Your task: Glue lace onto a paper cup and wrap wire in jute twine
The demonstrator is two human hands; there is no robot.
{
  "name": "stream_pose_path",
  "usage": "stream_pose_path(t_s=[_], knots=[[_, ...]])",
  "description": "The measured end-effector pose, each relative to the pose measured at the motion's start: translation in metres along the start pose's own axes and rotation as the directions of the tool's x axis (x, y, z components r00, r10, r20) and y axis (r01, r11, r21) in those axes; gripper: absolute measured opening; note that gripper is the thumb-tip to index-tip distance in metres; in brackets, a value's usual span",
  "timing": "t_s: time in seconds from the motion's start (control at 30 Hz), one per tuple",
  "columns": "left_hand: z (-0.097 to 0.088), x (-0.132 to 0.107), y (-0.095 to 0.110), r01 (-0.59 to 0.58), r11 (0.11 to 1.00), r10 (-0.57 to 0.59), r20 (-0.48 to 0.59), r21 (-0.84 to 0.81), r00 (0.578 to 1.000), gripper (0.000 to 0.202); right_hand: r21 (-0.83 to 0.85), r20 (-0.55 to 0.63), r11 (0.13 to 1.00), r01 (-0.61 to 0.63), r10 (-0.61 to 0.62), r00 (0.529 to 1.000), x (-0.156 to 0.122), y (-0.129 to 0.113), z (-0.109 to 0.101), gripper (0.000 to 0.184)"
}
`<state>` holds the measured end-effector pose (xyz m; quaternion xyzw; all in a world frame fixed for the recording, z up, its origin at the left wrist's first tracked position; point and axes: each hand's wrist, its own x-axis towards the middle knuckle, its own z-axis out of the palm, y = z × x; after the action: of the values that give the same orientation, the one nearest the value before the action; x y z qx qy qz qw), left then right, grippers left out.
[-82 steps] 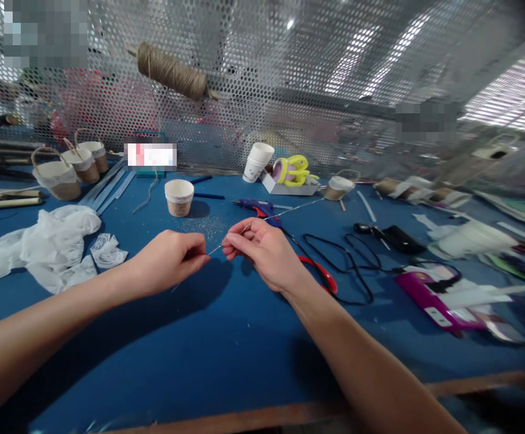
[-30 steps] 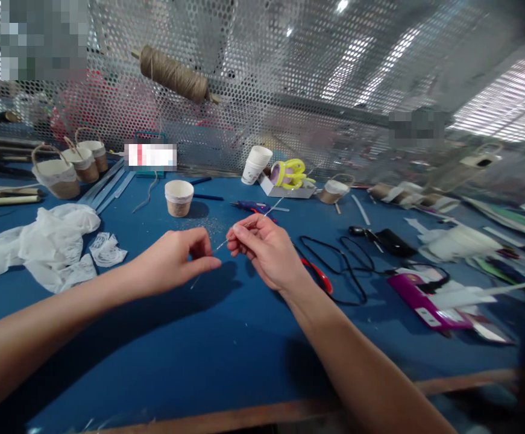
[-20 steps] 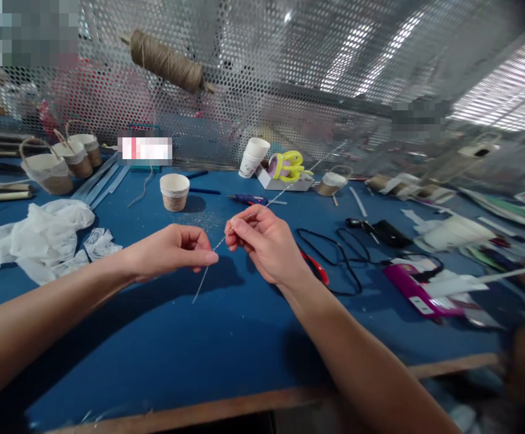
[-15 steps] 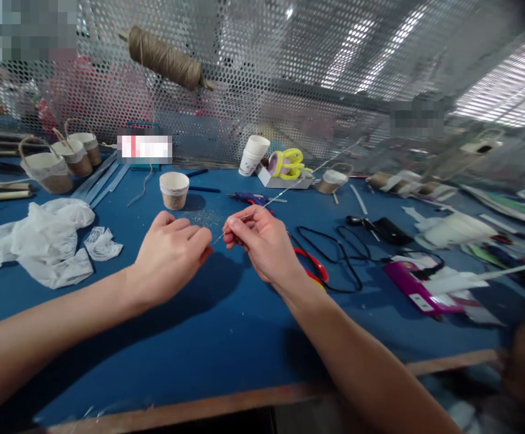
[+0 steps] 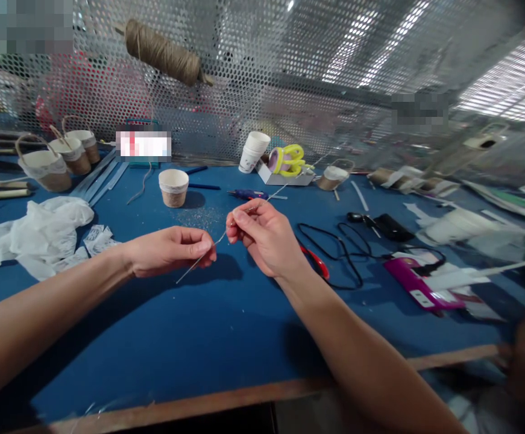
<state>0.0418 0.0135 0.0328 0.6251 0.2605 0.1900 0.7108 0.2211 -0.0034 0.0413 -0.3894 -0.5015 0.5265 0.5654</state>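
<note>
A thin twisted wire (image 5: 220, 237) runs slantwise between my hands. Its lower end sticks out below the fingers of my left hand (image 5: 176, 250), which is closed in a pinch on it. My right hand (image 5: 264, 235) pinches the same wire a little higher, and the rest of it stretches up and to the right beyond the knuckles. Behind my left hand a small cup (image 5: 173, 190) wrapped in brown cloth with a white rim stands upright on the blue table (image 5: 176, 343). Small glittery bits lie scattered beside that cup.
At left are several cups with handles (image 5: 47, 172) and crumpled white lace (image 5: 47, 232). A blue glue gun (image 5: 247, 194) and yellow-handled scissors (image 5: 292, 160) lie behind my right hand. Rightward are a black cord (image 5: 334, 256) and a purple power strip (image 5: 411, 283). A twine spool (image 5: 163, 53) hangs above.
My left hand has turned from a knuckles-up fist to a thumb-up pinch, baring the wire's lower end. My right hand keeps its pinch nearly in place.
</note>
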Motion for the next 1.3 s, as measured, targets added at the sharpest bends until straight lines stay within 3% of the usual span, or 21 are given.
stream_pose_path(t_s=[0.07,0.1,0.2,0.23,0.27,0.33,0.4,0.43,0.53,0.63,0.7,0.77,0.8,0.87,0.93,0.97,1.03,1.1,1.13,1.2,1.3], knots=[[0.006,-0.001,0.004,-0.025,0.971,0.049,-0.093,0.238,0.994,0.029,-0.039,-0.014,0.999,0.016,-0.016,1.000,0.000,0.002,0.000,0.019],[0.009,-0.002,0.005,-0.029,0.911,0.107,-0.168,0.412,0.980,0.027,-0.071,-0.028,0.997,0.031,-0.033,0.999,0.000,0.003,0.000,0.018],[0.019,-0.003,0.009,0.062,0.563,0.379,-0.324,0.824,0.867,0.020,-0.188,-0.086,0.978,0.086,-0.103,0.991,0.001,0.007,0.001,0.016],[0.020,-0.003,0.009,0.094,0.489,0.435,-0.336,0.867,0.836,0.019,-0.219,-0.101,0.971,0.100,-0.124,0.987,0.001,0.008,0.001,0.015],[0.020,-0.003,0.009,0.104,0.482,0.441,-0.344,0.870,0.829,0.018,-0.237,-0.112,0.965,0.109,-0.139,0.984,0.002,0.009,0.001,0.015],[0.016,-0.003,0.008,0.053,0.650,0.334,-0.348,0.758,0.876,0.019,-0.225,-0.115,0.967,0.116,-0.145,0.983,0.003,0.009,0.000,0.016],[0.008,-0.003,0.007,-0.026,0.901,0.161,-0.279,0.432,0.947,0.024,-0.162,-0.100,0.981,0.109,-0.126,0.987,0.004,0.007,-0.001,0.016],[0.004,-0.003,0.006,-0.045,0.973,0.096,-0.218,0.228,0.971,0.028,-0.127,-0.090,0.987,0.100,-0.112,0.990,0.005,0.006,-0.002,0.017],[-0.003,-0.002,0.000,0.015,0.978,-0.025,-0.045,-0.207,0.999,0.030,-0.064,-0.063,0.995,0.077,-0.081,0.995,0.005,0.004,-0.002,0.018],[-0.001,0.000,-0.004,0.044,0.959,-0.038,0.029,-0.279,0.999,0.031,-0.037,-0.039,0.996,0.076,-0.078,0.996,0.003,0.004,0.000,0.017],[0.004,-0.001,-0.002,0.006,0.984,-0.008,-0.007,-0.179,1.000,0.033,-0.021,-0.033,0.997,0.079,-0.080,0.996,0.002,0.004,0.002,0.017],[0.009,-0.002,0.001,-0.048,0.993,0.062,-0.124,0.106,0.990,0.031,-0.023,-0.042,0.997,0.076,-0.077,0.996,0.001,0.005,0.003,0.015],[0.012,-0.003,0.003,-0.064,0.950,0.129,-0.196,0.306,0.972,0.029,-0.033,-0.052,0.997,0.072,-0.074,0.996,0.001,0.006,0.004,0.015],[0.017,-0.005,0.007,-0.040,0.748,0.302,-0.286,0.662,0.909,0.023,-0.066,-0.074,0.996,0.062,-0.067,0.995,0.001,0.007,0.005,0.015],[0.017,-0.006,0.010,0.003,0.583,0.410,-0.298,0.812,0.862,0.020,-0.089,-0.088,0.994,0.057,-0.065,0.994,0.001,0.008,0.005,0.015],[0.016,-0.006,0.010,0.004,0.586,0.398,-0.292,0.810,0.870,0.019,-0.089,-0.087,0.994,0.058,-0.066,0.994,0.002,0.009,0.005,0.015],[0.009,-0.007,0.011,-0.030,0.751,0.262,-0.255,0.660,0.931,0.021,-0.067,-0.076,0.995,0.068,-0.073,0.994,0.002,0.008,0.005,0.014],[0.001,-0.007,0.009,-0.051,0.954,0.094,-0.134,0.294,0.986,0.025,-0.032,-0.060,0.996,0.080,-0.082,0.995,0.003,0.007,0.005,0.014],[-0.002,-0.006,0.007,-0.038,0.996,0.044,-0.075,0.083,0.996,0.027,-0.014,-0.051,0.996,0.085,-0.086,0.995,0.003,0.006,0.005,0.015],[-0.004,-0.004,0.000,0.024,0.972,-0.014,0.045,-0.234,0.999,0.028,0.022,-0.032,0.995,0.093,-0.092,0.995,0.003,0.005,0.005,0.017],[0.003,-0.001,-0.012,0.067,0.882,0.007,0.155,-0.467,0.988,0.033,0.077,0.002,0.992,0.099,-0.100,0.995,0.001,0.004,0.006,0.018]])
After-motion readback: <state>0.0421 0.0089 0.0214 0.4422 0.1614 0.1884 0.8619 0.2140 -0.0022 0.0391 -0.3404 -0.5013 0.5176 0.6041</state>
